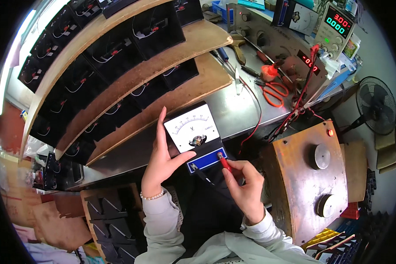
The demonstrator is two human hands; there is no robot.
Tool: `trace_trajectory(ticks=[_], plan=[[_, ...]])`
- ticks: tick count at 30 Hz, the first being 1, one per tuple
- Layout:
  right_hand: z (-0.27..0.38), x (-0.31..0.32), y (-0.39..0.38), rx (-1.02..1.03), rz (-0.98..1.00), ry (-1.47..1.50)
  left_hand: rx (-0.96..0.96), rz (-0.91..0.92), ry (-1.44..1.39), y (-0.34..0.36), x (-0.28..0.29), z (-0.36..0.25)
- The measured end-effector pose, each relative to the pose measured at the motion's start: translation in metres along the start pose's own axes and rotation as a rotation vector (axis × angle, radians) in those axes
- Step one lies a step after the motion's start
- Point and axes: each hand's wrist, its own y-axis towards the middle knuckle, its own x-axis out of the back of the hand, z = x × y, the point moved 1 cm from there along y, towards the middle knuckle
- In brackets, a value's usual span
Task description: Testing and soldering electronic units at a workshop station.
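White-faced meter (190, 125), long axis left-tilted, in half-closed left hand (163, 163); right hand (246, 187) pinching clip (225, 164).

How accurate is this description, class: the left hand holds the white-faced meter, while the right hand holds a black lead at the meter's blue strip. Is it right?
Not quite: in the head view, the right hand holds a red lead, not a black one, at the blue strip. The left hand does hold the white-faced meter.
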Motion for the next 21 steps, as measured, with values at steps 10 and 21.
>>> trace_trajectory(ticks=[10, 21], plan=[[0.003, 0.008, 0.005, -0.042, -0.058, -0.025, -0.015, 0.01, -0.009, 0.002, -0.01, 0.002], [-0.021, 0.042, -0.025, -0.23, -0.075, 0.286, -0.134, -0.225, 0.546, -0.02, -0.004, 0.018]])
